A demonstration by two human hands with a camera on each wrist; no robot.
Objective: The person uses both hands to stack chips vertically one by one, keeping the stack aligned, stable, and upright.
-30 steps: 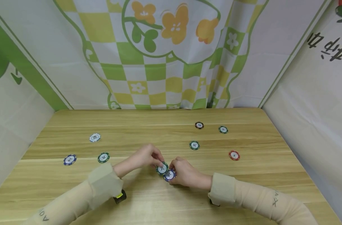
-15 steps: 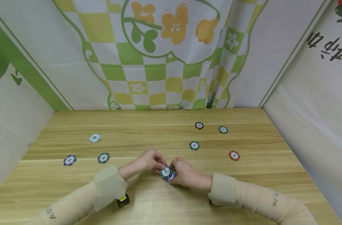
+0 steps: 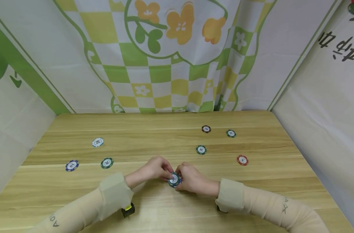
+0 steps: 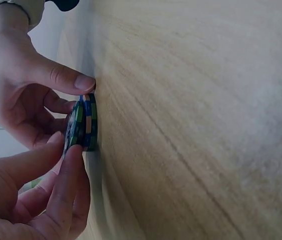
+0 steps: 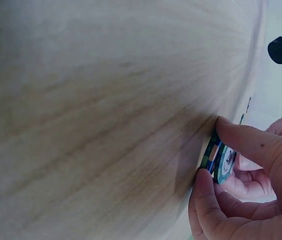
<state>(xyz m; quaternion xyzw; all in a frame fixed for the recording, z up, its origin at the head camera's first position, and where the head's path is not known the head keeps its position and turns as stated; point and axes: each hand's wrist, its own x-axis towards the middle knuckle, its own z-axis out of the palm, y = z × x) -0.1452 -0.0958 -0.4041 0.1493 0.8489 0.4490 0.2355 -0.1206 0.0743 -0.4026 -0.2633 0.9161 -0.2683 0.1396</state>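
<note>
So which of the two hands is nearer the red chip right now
The right hand. It lies left of the red chip and nearer the person; the left hand is farther left, across the held chips.

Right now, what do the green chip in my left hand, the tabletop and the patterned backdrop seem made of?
Green chip: probably hard plastic or clay composite, smooth, with a crisp, thick edge. Tabletop: wood or wood-look laminate, satin; the grain shows, but not which it is. Patterned backdrop: likely printed fabric, matte, since it hangs in folds.
</note>
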